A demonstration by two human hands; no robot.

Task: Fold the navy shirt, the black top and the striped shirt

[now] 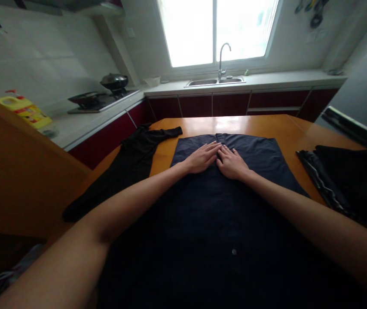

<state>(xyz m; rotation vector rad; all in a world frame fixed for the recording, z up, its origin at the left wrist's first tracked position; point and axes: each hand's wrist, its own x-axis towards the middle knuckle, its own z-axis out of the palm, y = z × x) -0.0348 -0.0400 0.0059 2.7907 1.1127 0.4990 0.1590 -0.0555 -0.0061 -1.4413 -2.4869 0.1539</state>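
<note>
In the head view, a dark navy cloth garment with a small round button lies spread over the centre and lower centre of the frame (209,210) on a glossy orange-brown wooden table (196,125). The bare left hand (203,157) and bare right hand (231,162) rest flat on it near the frame's centre, fingers extended, gripping nothing, fingertips close together. A black long-sleeved garment (132,156) lies at centre left; folded black fabric (357,176) lies at the right edge.

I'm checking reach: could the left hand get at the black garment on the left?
Probably yes: the left hand lies flat on the navy cloth, and nothing stands between it and the black garment.
</note>
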